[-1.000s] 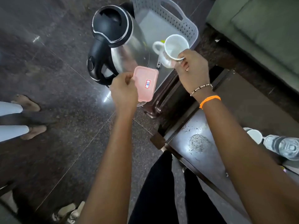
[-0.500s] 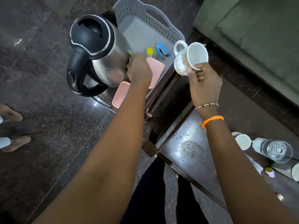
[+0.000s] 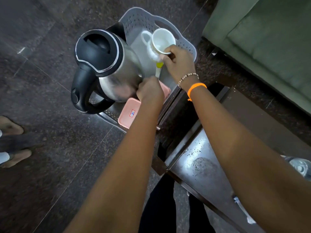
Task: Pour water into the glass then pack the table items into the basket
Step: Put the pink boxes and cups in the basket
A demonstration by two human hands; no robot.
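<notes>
Fingers [image 3: 165,52] of the right hand [image 3: 178,64] pinch the cup [image 3: 161,42] over the basket [image 3: 188,47] (left fingers hidden); the kettle [image 3: 107,68] crowds it.

White cup [image 3: 162,41] tilted over grey perforated basket [image 3: 188,47], which holds steel kettle [image 3: 107,68] and pink lids [image 3: 128,116]

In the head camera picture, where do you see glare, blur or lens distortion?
Head view: glare lies on the dark table top and as a reflection on the steel kettle; motion blur softens the white cup held by the right hand and the left hand; the wide-angle lens stretches the forearms and tilts the sofa edge.
</notes>
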